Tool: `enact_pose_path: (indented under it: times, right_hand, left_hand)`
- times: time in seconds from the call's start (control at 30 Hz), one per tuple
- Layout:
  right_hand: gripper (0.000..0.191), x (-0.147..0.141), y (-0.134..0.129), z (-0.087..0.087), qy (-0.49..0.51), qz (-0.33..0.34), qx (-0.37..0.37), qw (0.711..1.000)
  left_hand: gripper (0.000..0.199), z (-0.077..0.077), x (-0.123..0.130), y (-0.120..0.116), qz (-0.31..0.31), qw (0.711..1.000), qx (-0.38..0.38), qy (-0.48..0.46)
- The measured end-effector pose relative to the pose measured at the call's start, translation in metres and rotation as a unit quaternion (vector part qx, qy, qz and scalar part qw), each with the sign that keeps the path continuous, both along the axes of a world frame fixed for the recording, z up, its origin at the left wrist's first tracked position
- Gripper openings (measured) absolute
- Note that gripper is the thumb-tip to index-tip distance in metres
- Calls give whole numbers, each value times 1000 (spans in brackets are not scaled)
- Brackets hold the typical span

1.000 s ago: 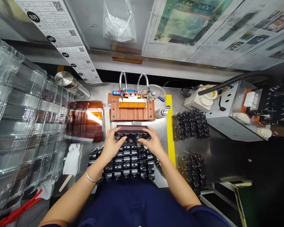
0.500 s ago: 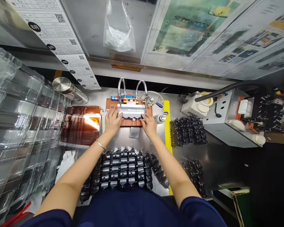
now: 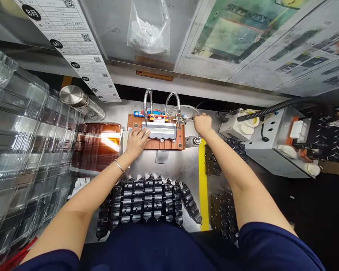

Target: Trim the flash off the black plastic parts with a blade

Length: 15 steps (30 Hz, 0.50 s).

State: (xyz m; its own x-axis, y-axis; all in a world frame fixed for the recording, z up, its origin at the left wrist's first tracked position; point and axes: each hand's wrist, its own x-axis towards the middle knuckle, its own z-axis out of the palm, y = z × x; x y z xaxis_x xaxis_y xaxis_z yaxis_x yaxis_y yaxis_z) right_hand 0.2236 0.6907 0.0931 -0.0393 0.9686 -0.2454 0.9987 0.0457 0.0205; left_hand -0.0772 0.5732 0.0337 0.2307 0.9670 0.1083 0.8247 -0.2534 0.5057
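Observation:
A long grey and black part (image 3: 161, 130) lies on a reddish-brown fixture (image 3: 164, 145) with two bent metal hoses above it. My left hand (image 3: 137, 142) rests at the fixture's left side, its fingers spread over the left end of the part. To the right of the fixture, my right hand (image 3: 202, 125) is closed around the end of a thin metal lever; its blue handle is hidden in the fingers. A small metal-topped bottle (image 3: 197, 140) stands just below that hand.
Rows of black parts (image 3: 149, 199) lie near my body. A steel flask (image 3: 81, 101), an amber roll (image 3: 97, 146) and stacked clear trays (image 3: 25, 143) are on the left. Yellow tape (image 3: 203, 188), more black parts (image 3: 224, 210) and a white machine (image 3: 274, 146) are on the right.
My right hand has left the part's right end and moved right onto the blue-handled lever. My left hand stays at the left end. The view has shifted slightly.

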Motion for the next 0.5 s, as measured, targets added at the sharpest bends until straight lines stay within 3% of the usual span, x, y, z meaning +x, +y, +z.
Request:
enact_pose_path:
  times: [0.1,0.2,0.27,0.33,0.43,0.5]
  right_hand:
    - [28,-2,-8,7,9,1,31,999]
    - [33,-19,-35,3,110,-38,67,991]
    - [39,-37,-61,-8,242,-75,34,967]
    - [52,-54,-92,-21,365,-115,-20,924]
    - [73,-66,-145,-31,456,-163,-22,875]
    - [74,-63,-181,-28,505,-158,-4,849]
  left_hand:
    - [29,5,-3,2,4,1000,0,-25]
    - [41,13,-5,9,90,994,-18,-65]
    - [46,19,-1,14,169,981,-68,-70]
    - [48,26,5,11,216,964,-143,-63]
    - [57,34,15,-20,237,937,-239,-94]
    - [64,38,17,-59,231,935,-229,-137]
